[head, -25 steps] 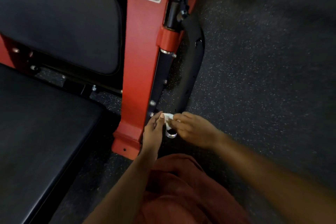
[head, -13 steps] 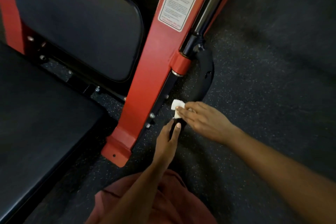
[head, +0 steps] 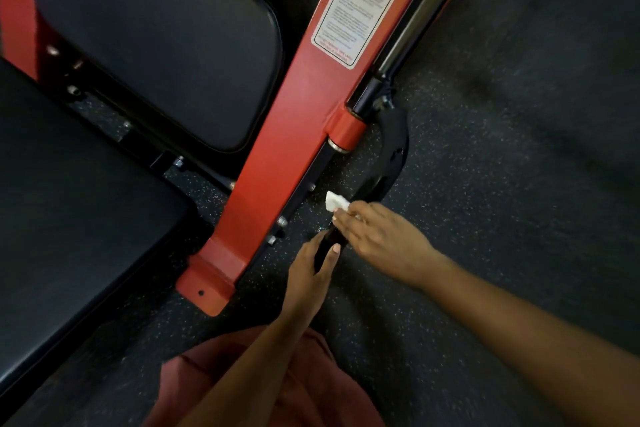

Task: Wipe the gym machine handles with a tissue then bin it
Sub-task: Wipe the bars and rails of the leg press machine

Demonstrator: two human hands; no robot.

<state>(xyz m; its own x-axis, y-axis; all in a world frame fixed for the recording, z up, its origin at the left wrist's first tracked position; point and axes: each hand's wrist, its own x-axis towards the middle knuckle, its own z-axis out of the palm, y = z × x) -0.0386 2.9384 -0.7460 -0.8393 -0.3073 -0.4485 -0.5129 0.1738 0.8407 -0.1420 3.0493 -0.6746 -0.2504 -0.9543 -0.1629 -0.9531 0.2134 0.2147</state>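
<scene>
Speckled rubber floor (head: 502, 218) down low, red frame (head: 277, 184) and black pads (head: 156, 45) off to the left. Head cam only: left hand (head: 308, 274) pinches the short black handle (head: 328, 245) between thumb and fingers, I'd guess to steady it. Right hand (head: 384, 239) has its fingertips closed on the folded tissue (head: 335, 201), pressing it onto the handle's far end, so wiping looks mid-way. No bin in sight.
</scene>
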